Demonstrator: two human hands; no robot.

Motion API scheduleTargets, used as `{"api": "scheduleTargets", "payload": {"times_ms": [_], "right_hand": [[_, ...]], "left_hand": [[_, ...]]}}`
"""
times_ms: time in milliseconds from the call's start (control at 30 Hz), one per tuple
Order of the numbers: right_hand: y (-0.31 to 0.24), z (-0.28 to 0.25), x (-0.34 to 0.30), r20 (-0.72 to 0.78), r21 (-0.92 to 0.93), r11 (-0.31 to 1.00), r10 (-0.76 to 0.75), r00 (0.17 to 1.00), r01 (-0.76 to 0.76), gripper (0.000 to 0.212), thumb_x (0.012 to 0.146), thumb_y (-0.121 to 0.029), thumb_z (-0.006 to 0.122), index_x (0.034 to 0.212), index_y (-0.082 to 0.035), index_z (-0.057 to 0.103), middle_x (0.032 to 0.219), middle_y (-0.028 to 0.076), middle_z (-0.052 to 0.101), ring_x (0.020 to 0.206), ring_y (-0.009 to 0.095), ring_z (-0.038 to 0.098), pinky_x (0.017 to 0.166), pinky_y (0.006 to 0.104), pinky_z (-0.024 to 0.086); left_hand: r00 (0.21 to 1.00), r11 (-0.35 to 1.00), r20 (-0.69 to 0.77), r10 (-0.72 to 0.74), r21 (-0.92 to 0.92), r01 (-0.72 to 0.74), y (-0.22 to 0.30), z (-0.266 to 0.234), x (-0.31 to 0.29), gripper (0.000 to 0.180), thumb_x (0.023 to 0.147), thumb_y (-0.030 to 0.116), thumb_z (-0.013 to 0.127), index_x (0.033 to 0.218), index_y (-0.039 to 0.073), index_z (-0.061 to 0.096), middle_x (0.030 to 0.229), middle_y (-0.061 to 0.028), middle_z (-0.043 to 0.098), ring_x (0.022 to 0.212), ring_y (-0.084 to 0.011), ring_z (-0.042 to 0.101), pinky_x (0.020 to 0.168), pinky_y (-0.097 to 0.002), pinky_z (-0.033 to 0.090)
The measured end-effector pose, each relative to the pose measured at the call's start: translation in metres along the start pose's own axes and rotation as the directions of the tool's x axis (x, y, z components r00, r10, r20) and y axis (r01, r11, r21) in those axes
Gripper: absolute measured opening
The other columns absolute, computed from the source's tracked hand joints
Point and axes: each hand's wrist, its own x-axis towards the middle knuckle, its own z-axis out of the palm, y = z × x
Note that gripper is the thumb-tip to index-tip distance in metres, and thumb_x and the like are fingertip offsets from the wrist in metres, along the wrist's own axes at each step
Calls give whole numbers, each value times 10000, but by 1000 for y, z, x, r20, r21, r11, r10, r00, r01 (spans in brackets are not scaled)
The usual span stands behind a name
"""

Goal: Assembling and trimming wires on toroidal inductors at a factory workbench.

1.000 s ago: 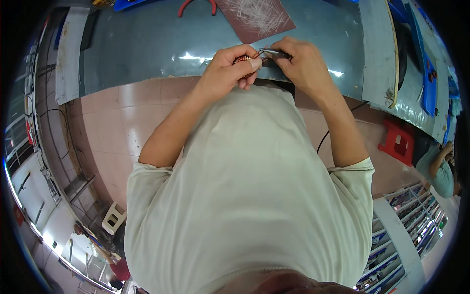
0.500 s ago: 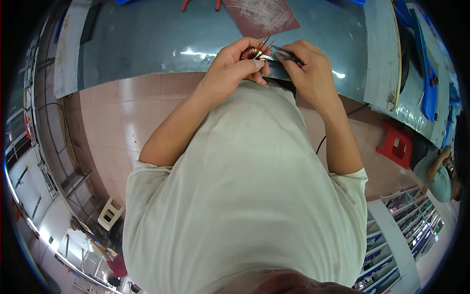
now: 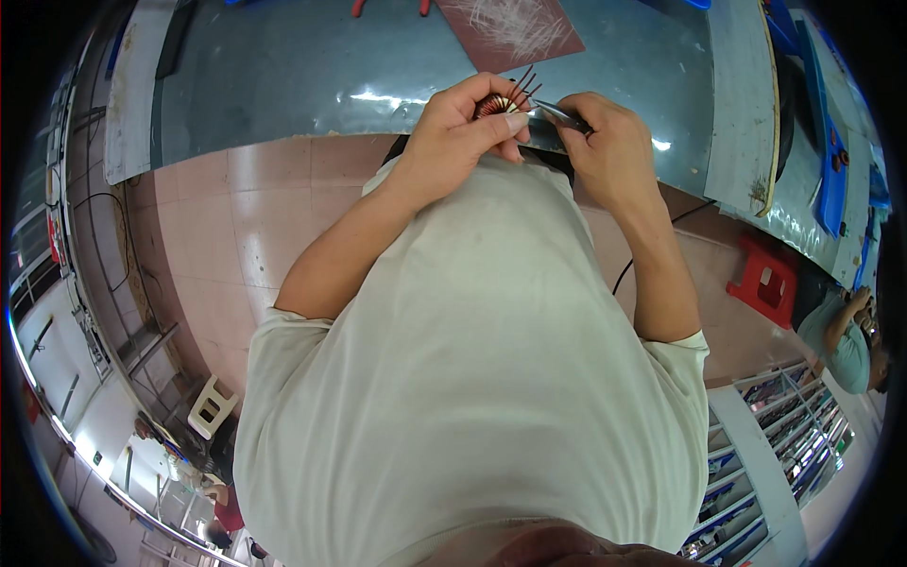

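Nearest: both hands up at the near edge of the desk [image 3: 283,94], elbows bent, forearms angled in; looks like this keeps the work close and in sight.

Left hand [image 3: 449,137]: thumb and fingers pinching a copper coil [image 3: 488,108] by its wound body, over that near edge. Body grip leaves the wire ends [image 3: 525,87] sticking up clear of the fingers, probably so the tool can get at them.

Right hand [image 3: 609,146]: fingers wrapped round a slim grey tool [image 3: 561,114], tip pointing left at the wires, just beside them. Contact: can't tell. Grip sits back on the handle, likely to leave the tip free and visible.

Farther in from the edge: reddish-brown sheet [image 3: 470,49] with a pile of white strands [image 3: 520,26] on it; my read is it keeps the bits together. Left of it, toward the far side, red handles [image 3: 391,8], rest out of view.

Off the desk's right side: blue tray [image 3: 832,175].
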Motion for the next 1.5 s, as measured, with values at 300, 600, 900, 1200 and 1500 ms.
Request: {"api": "scheduleTargets", "payload": {"times_ms": [300,600,900,1200,1500], "right_hand": [[5,-17,-1,98,62,995,67,993,-74,175,862,-144,723,990,-27,740,939,132,727,824,351,688,746,430,535],[10,-15,1,-35,87,992,-87,996,90,155,878,-124,703,974,-11,746,930,147,698,860,352,671,746,437,522],[8,-7,-2,23,12,998,-57,998,57,109,853,-112,710,932,-42,736,883,112,700,847,348,674,750,451,522],[4,-8,3,-6,-59,993,-99,995,98,123,832,-119,727,924,-37,718,898,123,707,839,353,673,728,457,520],[-5,3,14,101,636,754,130,986,-164,221,950,-223,746,1016,-12,747,830,8,674,742,118,626,656,301,478]], "left_hand": [[997,998,45,-63,-12,64,0,4,3,170,1005,117,648,1135,8,631,900,-56,678,712,-93,642,737,-277,567],[989,987,34,-147,-68,149,-4,1,0,176,1024,141,619,1148,17,615,893,-57,667,691,-90,624,725,-307,604],[994,991,13,-112,-75,112,-6,4,0,209,1034,199,641,1125,12,624,861,-61,670,673,-100,625,704,-302,599],[997,997,-56,-53,-62,49,-5,-4,2,191,1028,194,645,1070,7,637,821,-67,666,659,-104,614,661,-300,591],[998,937,47,-48,-344,61,12,-17,-8,372,1084,240,479,1402,45,477,772,-69,600,548,-112,501,561,-297,531]]}}
